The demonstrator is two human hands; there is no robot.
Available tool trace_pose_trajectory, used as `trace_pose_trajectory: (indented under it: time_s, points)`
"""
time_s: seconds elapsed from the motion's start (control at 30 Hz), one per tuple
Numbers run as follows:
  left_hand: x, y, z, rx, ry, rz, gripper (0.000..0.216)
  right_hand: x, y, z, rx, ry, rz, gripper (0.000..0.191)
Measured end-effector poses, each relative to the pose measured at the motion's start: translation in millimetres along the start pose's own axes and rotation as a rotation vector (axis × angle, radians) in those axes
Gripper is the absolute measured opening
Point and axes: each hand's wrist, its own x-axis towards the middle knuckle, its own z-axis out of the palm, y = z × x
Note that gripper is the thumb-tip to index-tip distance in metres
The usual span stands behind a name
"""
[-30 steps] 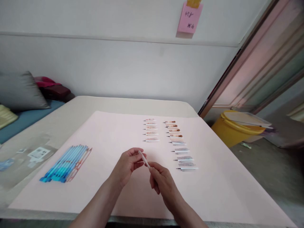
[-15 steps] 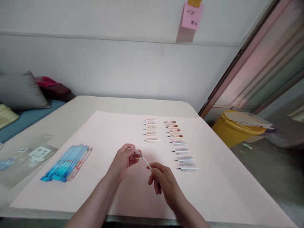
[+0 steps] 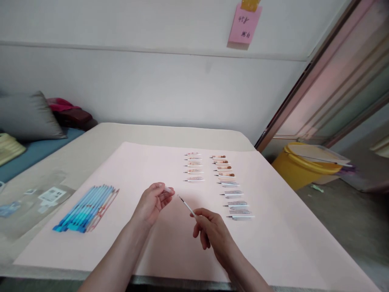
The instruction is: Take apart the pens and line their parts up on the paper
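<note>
the slim white stick (image 3: 187,207) is over the middle of the pink sheet (image 3: 136,251), nearer its front edge than its back. the right hand (image 3: 211,229) pinches it by its rear end between thumb and fingers, the other fingers curled. the stick is straight and plain, tilted up toward the left, with a dark, narrow tip. the left hand (image 3: 153,202) has thumb and fingers pressed on a short whitish piece (image 3: 167,190) — well clear of the tip, its far end hidden in the grip.

off the table's (image 3: 170,136) right edge stands a yellow bin (image 3: 291,168) with a pale flat cover (image 3: 317,154) over its mouth, contents hidden. by the table's left edge lies a clear plastic bag (image 3: 18,229) with a white label (image 3: 51,194); i cannot tell what it holds. toward the sheet's left edge lie blue pens (image 3: 86,209) side by side, reddish ones (image 3: 103,211) at their right — and right of centre, two columns of white sticks beside printed barrels (image 3: 194,172) run toward the back edge.
</note>
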Motion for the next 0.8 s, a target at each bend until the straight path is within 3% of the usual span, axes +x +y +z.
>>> trace_pose_trajectory:
  time_s: [0.8]
  points:
    - [5, -16, -1, -0.101, 0.008, -0.176, 0.003, 0, -1, 2, -0.011, -0.018, 0.001, 0.027]
